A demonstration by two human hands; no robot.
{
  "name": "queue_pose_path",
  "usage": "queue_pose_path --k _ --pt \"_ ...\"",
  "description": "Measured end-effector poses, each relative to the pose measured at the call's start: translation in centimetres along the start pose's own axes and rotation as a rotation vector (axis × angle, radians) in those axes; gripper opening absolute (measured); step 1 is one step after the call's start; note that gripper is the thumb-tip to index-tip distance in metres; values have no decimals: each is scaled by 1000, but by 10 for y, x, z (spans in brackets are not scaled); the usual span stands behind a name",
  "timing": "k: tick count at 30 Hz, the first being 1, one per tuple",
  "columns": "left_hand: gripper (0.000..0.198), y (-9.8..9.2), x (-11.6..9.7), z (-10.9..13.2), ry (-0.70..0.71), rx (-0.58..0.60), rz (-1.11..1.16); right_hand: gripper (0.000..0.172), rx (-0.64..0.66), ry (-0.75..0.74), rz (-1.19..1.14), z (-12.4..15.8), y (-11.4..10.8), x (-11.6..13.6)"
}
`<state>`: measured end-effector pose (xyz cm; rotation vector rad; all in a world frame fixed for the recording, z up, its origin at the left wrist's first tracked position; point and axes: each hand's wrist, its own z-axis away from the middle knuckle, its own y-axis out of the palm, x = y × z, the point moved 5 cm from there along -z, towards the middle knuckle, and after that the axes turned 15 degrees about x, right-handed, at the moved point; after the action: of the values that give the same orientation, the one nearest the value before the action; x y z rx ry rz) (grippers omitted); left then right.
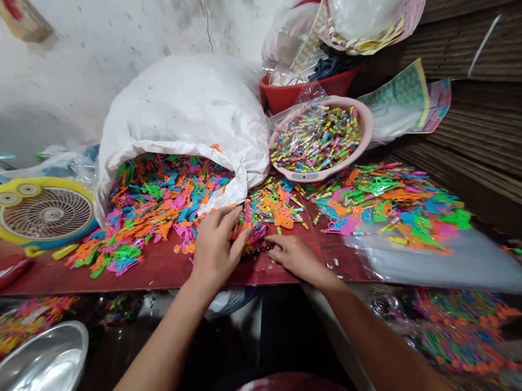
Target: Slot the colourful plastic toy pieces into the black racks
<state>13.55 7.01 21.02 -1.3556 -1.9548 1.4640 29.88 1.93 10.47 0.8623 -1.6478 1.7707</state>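
My left hand (216, 246) rests with spread fingers on a heap of neon plastic pieces (162, 197) spilling from a white woven sack (181, 118). My right hand (295, 257) lies on the red table board (161, 275), its fingertips at a dark beaded strip (259, 248) between my hands. I cannot tell whether that hand grips the strip. A pink basin (364, 128) holds a bag of small multicoloured tubes. Another heap of bright pieces (389, 207) lies to the right of my hands.
A clear plastic sheet (435, 261) lies at the table's right. A yellow fan (40, 213) stands at the left, and a red basin (295, 96) with bags sits behind. Below the table edge are a steel bowl (39, 359) and more coloured pieces (461, 334).
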Motion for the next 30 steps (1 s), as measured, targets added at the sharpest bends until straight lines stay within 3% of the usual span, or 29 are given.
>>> queue_pose_path --k 3,5,8,11,18,21,27,30 --pt "24 5 -18 39 20 -228 116 22 -145 53 100 14 -13 -6" --pt "15 33 -22 61 -31 -171 266 20 -219 92 277 19 -15 -4" --pt "14 81 -14 80 -169 -40 276 22 -261 141 437 17 -7 3" --pt "16 102 7 88 -317 -49 194 27 -247 122 476 10 8 13" --pt "17 95 45 99 -480 -66 90 29 -171 151 568 -1 41 29" --pt "28 89 59 104 -524 -96 84 26 -176 126 581 -3 64 38" --pt "49 82 92 114 -548 -127 142 28 -160 -95 517 -8 124 67" --pt "48 78 104 116 -579 -113 147 25 -90 -228 425 -5 126 72"
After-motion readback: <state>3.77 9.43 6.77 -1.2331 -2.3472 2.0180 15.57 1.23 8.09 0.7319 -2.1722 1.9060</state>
